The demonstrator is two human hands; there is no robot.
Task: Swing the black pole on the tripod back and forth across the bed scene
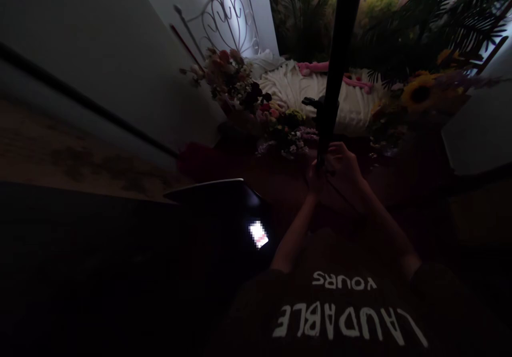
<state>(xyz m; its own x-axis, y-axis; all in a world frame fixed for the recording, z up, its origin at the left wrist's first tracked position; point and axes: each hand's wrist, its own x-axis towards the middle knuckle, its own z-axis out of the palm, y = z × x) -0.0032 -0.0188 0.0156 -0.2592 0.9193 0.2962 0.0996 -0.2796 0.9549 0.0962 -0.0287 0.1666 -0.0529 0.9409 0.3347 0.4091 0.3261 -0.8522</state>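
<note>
A thick black pole rises from between my hands to the top edge of the head view. A dark knob or clamp juts from its left side. My left hand is closed around the lower part of the pole. Right beside it, my right hand has its fingers bent and pinched together against the pole. What those fingers hold is too dark to make out. A thin dark cord or rod slants down to the right below my hands.
Flowers and a sunflower flank a bed with white cloth and a scrolled metal headboard. Palm leaves hang behind. A glowing screen lies on a dark surface at lower left. Another dark bar slants along the left wall.
</note>
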